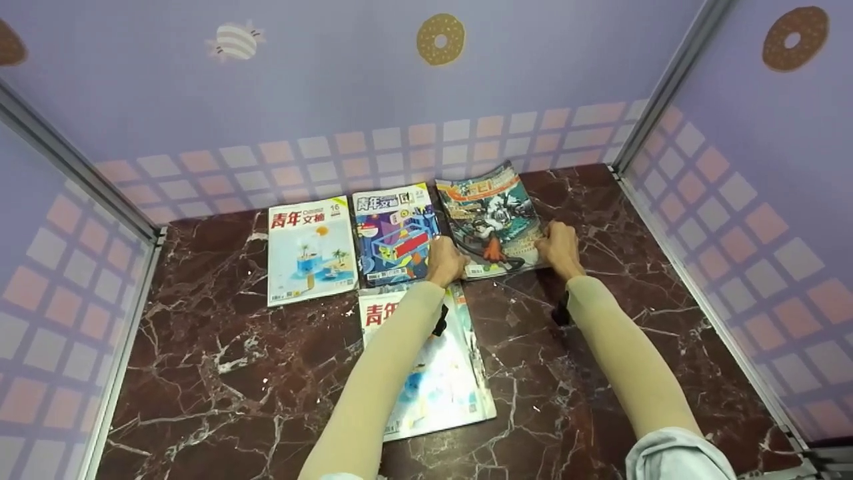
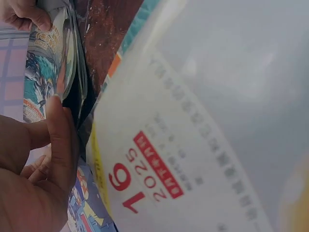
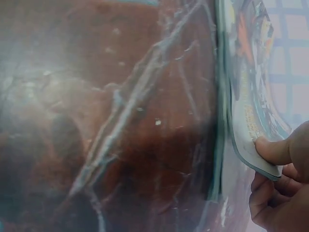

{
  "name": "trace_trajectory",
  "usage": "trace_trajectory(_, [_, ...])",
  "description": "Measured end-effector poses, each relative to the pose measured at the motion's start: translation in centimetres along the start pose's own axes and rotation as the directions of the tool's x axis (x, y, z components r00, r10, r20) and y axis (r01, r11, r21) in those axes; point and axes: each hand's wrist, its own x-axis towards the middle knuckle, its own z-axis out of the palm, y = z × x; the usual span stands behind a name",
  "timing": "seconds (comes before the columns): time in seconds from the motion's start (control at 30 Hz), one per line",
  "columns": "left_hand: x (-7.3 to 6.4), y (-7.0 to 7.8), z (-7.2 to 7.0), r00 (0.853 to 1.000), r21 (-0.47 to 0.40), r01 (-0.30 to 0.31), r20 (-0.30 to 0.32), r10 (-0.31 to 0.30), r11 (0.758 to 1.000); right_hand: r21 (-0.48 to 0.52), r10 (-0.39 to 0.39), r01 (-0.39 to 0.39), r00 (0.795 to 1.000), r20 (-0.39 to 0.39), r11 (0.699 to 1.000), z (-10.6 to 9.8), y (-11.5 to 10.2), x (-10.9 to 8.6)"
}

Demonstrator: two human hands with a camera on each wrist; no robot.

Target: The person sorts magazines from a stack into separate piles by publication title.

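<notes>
A teal-and-grey magazine (image 1: 492, 217) with an illustrated cover lies at the back right, its far edge raised against the wall. My right hand (image 1: 560, 248) pinches its near right corner; in the right wrist view the thumb (image 3: 273, 150) presses the cover, fingers beneath the bent-up corner. At the near left corner is my left hand (image 1: 446, 260), fingers curled at the edge; the left wrist view shows a fingertip (image 2: 54, 100) against the magazine (image 2: 41, 72). Left of it lies a purple-blue magazine (image 1: 393, 233). Under my left forearm lies a white-covered magazine (image 1: 440, 380), on top of another.
Another white-covered magazine (image 1: 310, 257) lies at the left of the row. Everything rests on a dark red marbled surface (image 1: 233, 387). Lilac panels with printed tiles and donuts stand at the back (image 1: 333, 87), left and right (image 1: 760, 220).
</notes>
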Motion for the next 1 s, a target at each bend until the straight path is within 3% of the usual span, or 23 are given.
trace_trajectory(0.23, [-0.8, 0.2, 0.0, 0.998, 0.110, -0.039, -0.053, 0.045, 0.993, -0.024, 0.081, -0.080, 0.995, 0.053, 0.997, -0.3, -1.2, -1.4])
trace_trajectory(0.33, [-1.0, -0.1, 0.2, 0.994, 0.164, -0.054, -0.087, 0.069, 0.985, -0.017, 0.126, -0.125, 0.990, 0.066, 0.992, -1.3, -3.0, -2.8])
trace_trajectory(0.53, [-1.4, 0.0, 0.4, 0.994, 0.163, -0.072, -0.074, 0.085, 0.984, -0.046, 0.153, -0.153, 0.988, 0.014, 0.987, -4.4, -7.7, -6.3])
trace_trajectory(0.67, [-2.1, -0.2, 0.4, 0.993, 0.124, -0.095, -0.056, 0.102, 0.988, -0.063, 0.121, -0.124, 0.991, -0.050, 0.990, -4.7, -8.9, -8.0])
trace_trajectory(0.7, [-3.0, 0.3, 0.0, 0.991, 0.117, -0.106, -0.068, 0.114, 0.987, -0.034, 0.114, -0.117, 0.991, -0.076, 0.993, -4.2, -8.7, -8.1])
trace_trajectory(0.83, [-4.6, -0.7, -0.5, 0.970, 0.082, -0.195, -0.135, 0.204, 0.977, 0.093, 0.072, -0.058, 0.985, -0.159, 0.994, -1.8, -7.4, -8.5])
trace_trajectory(0.93, [-6.9, -2.2, -1.3, 0.968, 0.009, -0.223, -0.118, 0.222, 0.975, 0.149, 0.051, -0.021, 0.979, -0.200, 0.989, -0.6, -7.7, -10.0])
trace_trajectory(1.0, [-10.0, -2.2, -2.7, 0.976, -0.073, -0.206, -0.084, 0.199, 0.976, 0.153, 0.044, -0.011, 0.976, -0.211, 0.988, -1.0, -9.2, -12.1])
